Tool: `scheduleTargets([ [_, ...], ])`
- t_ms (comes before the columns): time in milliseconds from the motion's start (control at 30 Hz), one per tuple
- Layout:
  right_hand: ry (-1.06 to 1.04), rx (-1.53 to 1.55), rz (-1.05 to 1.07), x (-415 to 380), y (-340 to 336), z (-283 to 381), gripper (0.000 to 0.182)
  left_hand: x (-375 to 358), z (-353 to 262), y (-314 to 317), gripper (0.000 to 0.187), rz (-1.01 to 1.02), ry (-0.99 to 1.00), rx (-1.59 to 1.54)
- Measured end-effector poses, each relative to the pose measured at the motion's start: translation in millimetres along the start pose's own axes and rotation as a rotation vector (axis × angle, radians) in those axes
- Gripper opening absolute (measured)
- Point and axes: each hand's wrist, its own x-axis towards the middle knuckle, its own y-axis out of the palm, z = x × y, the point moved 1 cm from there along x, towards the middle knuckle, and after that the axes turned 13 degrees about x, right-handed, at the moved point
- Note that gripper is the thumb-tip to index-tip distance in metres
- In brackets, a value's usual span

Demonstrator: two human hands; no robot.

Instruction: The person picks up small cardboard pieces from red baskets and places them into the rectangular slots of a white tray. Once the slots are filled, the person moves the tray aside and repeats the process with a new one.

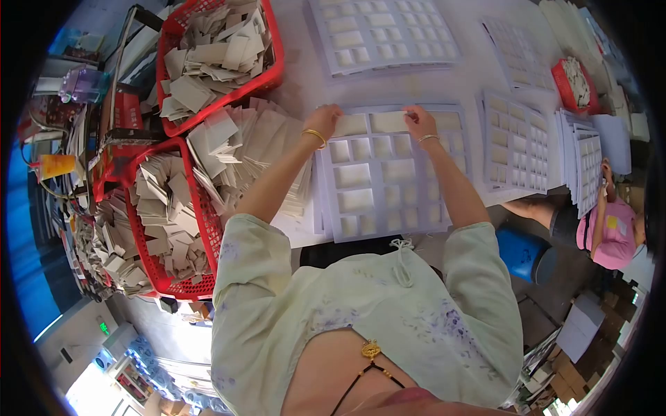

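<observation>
A white compartment tray (378,170) lies in front of me on top of other white sheets or trays. Its many cells differ in size, and the long cells along the far edge show a beige bottom. My left hand (324,120) is at the tray's far left corner, fingers closed over the rim. Farther right along the same edge, my right hand (420,125) has its fingers curled together at the border of a long cell. Whatever they pinch is too small to make out.
Red plastic baskets (276,52) full of grey-beige card pieces stand at the left, beside loose card stacks (250,149). More compartment trays (385,35) lie at the far side and right. A co-worker in a pink shirt (617,236) handles trays near a blue barrel (520,254).
</observation>
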Motion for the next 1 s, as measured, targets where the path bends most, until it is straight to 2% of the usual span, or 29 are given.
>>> scheduleTargets([
  [100,-0.05,0.002,0.028,2,10,-9,0.024,1,2,4,0.016,0.009,-0.032,0.029],
  [200,-0.185,-0.291,-0.057,-3,10,0,0.025,-8,-6,-2,0.017,-0.061,-0.061,0.066],
  [300,-0.063,-0.119,-0.055,-14,6,21,0.028,-22,-21,-12,0.018,-0.107,-0.162,0.133],
  [400,-0.368,-0.279,0.02,-12,8,8,0.026,-32,-22,-13,0.021,0.099,-0.134,0.274],
  [500,-0.454,-0.505,0.132,-20,17,13,0.022,-42,-19,2,0.027,0.055,0.085,0.457],
  [600,-0.396,-0.639,0.232,-36,32,22,0.021,-51,-22,1,0.035,0.039,0.117,0.526],
  [700,-0.351,-0.772,0.27,-34,37,25,0.023,-63,-29,-10,0.04,0.149,0.109,0.484],
  [733,-0.376,-0.791,0.292,-32,37,24,0.023,-76,-26,-8,0.039,-0.011,0.153,0.362],
  [800,-0.386,-0.781,0.348,-23,37,5,0.027,-104,-39,-26,0.037,-0.113,0.166,0.313],
  [867,-0.376,-0.834,0.363,-30,38,19,0.03,-145,-41,-45,0.032,-0.32,0.222,0.182],
  [900,-0.369,-0.846,0.376,-26,36,17,0.03,-174,-46,-77,0.026,-0.397,0.233,0.065],
  [967,-0.351,-0.858,0.414,-15,34,7,0.029,-222,-30,-113,0.024,-0.513,0.245,-0.044],
  [1000,-0.29,-0.958,0.462,-11,38,13,0.028,-244,-12,-124,0.023,-0.588,0.242,-0.061],
])
